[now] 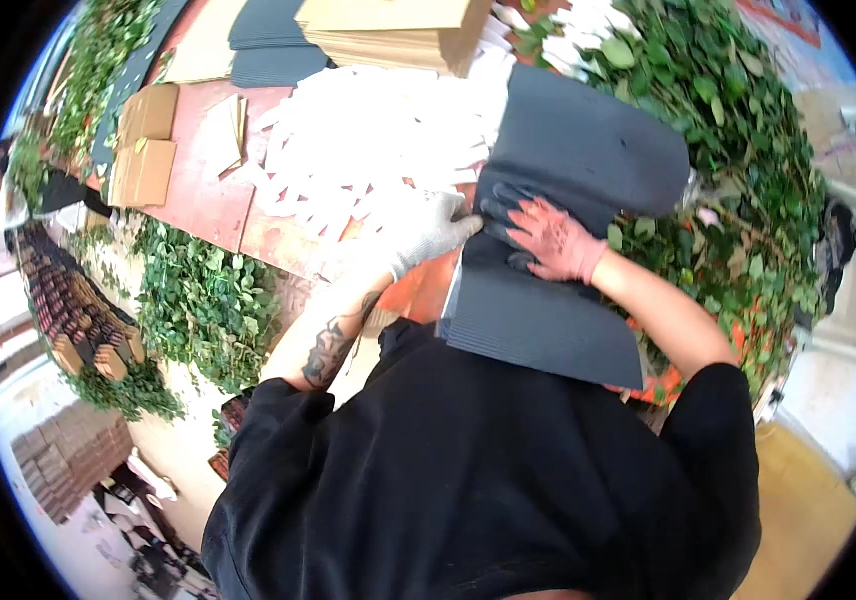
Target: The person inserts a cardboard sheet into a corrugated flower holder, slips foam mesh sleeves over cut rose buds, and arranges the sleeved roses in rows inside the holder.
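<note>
My right hand [556,241], in a pink and dark glove, lies flat with fingers spread on a dark grey ribbed sheet [588,130]. The sheet bends under the hand, and its near part rests on a stack of similar dark sheets [538,325] against my body. My left hand [436,234], in a pale grey knit glove, is at the left edge of the dark sheet. Its thumb and a finger stand apart, tips close to that edge; the other fingers are partly hidden. Beside it spreads a pile of white pieces [368,140], too bright to make out.
Green leafy stems [718,90] crowd the right side, with another bunch [203,305] at left. Brown cardboard [393,25] and more dark sheets [273,40] are stacked at the back of the red table [188,190]. Folded cardboard pieces [143,150] lie left. Another person [58,190] stands far left.
</note>
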A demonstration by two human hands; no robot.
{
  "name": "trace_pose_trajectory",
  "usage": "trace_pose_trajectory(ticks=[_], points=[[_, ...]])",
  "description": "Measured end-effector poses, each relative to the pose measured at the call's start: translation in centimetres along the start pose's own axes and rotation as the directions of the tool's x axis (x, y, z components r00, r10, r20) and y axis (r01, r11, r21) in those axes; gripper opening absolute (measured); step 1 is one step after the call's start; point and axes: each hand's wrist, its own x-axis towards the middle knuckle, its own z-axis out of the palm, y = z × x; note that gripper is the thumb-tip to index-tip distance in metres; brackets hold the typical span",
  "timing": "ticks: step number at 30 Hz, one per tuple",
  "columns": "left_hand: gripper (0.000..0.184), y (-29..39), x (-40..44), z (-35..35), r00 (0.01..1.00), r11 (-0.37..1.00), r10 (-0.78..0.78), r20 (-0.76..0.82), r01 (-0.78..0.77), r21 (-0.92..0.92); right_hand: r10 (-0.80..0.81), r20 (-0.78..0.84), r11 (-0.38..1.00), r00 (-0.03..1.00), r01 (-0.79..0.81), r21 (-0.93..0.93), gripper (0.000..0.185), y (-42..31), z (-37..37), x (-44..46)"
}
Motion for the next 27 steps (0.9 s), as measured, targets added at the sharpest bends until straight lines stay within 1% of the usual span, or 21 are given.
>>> trace_pose_trajectory(ticks=[1,2,3,4,5,7,9,11,12,13,14,15,16,17,18,20,21,23,24,25,27], points=[[0.029,-1.3,0.1,0.4,0.989,0.970,0.046,-0.141,-0.078,-0.230,0.002,0.041,1.000,0.999,-0.002,0.017,0.060,-0.1,0.0,0.1],[0.029,-0.8,0.1,-0.2,0.986,0.969,0.040,-0.161,-0.078,-0.235,-0.007,0.036,1.000,0.999,0.006,0.022,0.060,-0.2,0.1,0.2],[0.025,0.3,0.5,-0.8,0.948,0.923,0.152,-0.280,-0.237,-0.303,-0.013,0.035,1.000,0.999,0.012,0.025,0.060,0.0,0.3,0.2],[0.021,1.5,0.5,-1.4,0.885,0.853,0.241,-0.399,-0.390,-0.348,-0.021,0.014,1.000,1.000,0.021,0.011,0.060,0.0,1.0,0.1],[0.023,2.5,0.7,-2.1,0.873,0.861,0.238,-0.425,-0.392,-0.323,-0.003,0.068,1.000,0.998,0.002,0.005,0.060,-0.1,0.3,0.2],[0.025,3.4,2.3,-2.0,0.900,0.915,0.153,-0.407,-0.285,-0.287,0.042,0.130,0.999,0.991,-0.038,-0.037,0.061,0.1,1.0,0.2],[0.027,3.7,2.2,-2.2,0.906,0.971,0.148,-0.397,-0.210,-0.118,0.060,0.149,0.996,0.987,-0.048,-0.080,0.063,-0.6,0.5,0.4],[0.029,3.4,-0.4,-5.1,0.880,0.949,0.288,-0.377,-0.314,-0.009,0.112,0.257,0.985,0.960,-0.073,-0.157,0.063,-1.0,-0.9,1.3],[0.025,1.0,-0.1,-5.0,0.733,0.895,0.417,-0.538,-0.435,0.100,0.108,0.222,0.985,0.969,-0.074,-0.157,0.062,-0.6,0.1,0.9],[0.018,-0.6,-1.5,-6.9,0.754,0.898,0.249,-0.608,-0.415,-0.146,0.091,0.125,0.985,0.988,-0.071,-0.158,0.061,-0.5,0.7,0.6],[0.023,-5.5,-0.2,-7.2,0.637,0.890,0.092,-0.765,-0.397,-0.224,0.084,0.142,0.991,0.986,-0.067,-0.119,0.060,-0.6,0.3,0.7],[0.029,-11.2,0.3,-9.0,0.486,0.925,-0.021,-0.874,-0.323,-0.201,0.080,0.113,0.990,0.990,-0.065,-0.129,0.059,-0.6,1.0,0.4],[0.035,-16.1,-0.2,-11.9,0.301,0.998,0.066,-0.951,-0.020,0.063,0.074,0.128,0.993,0.989,-0.062,-0.098,0.059,-0.6,0.7,0.1],[0.048,-20.1,-1.1,-13.8,0.339,0.888,-0.293,-0.894,0.443,-0.123,0.068,0.135,0.996,0.989,-0.059,-0.065,0.058,-0.7,0.4,0.2],[0.062,-23.9,-1.3,-14.0,0.283,0.813,-0.384,-0.879,0.554,-0.177,0.078,0.135,0.995,0.988,-0.068,-0.077,0.058,-0.6,0.4,0.2],[0.089,-31.4,-1.6,-14.5,0.163,0.613,-0.552,-0.817,0.744,-0.266,0.078,0.173,0.995,0.982,-0.065,-0.080,0.059,-0.6,0.6,0.3],[0.089,-30.5,-2.1,-14.5,0.164,0.618,-0.555,-0.815,0.738,-0.272,0.084,0.177,0.994,0.981,-0.069,-0.089,0.059,-0.5,0.7,0.2],[0.101,-27.8,-3.2,-15.5,0.304,0.588,-0.658,-0.689,0.779,-0.218,0.087,0.208,0.991,0.974,-0.064,-0.116,0.060,-0.3,1.0,0.1],[0.110,-28.5,-3.6,-15.2,0.300,0.618,-0.659,-0.689,0.738,-0.270,0.077,0.213,0.992,0.974,-0.053,-0.118,0.061,-0.3,1.1,0.1],[0.099,-28.7,-4.2,-15.2,0.270,0.676,-0.636,-0.723,0.648,-0.352,0.081,0.224,0.993,0.971,-0.059,-0.100,0.061,-0.5,1.1,0.1],[0.108,-32.1,-4.7,-14.7,0.247,0.809,-0.512,-0.822,0.459,-0.366,0.087,0.203,0.994,0.975,-0.072,-0.081,0.062,-0.4,0.8,0.3]])
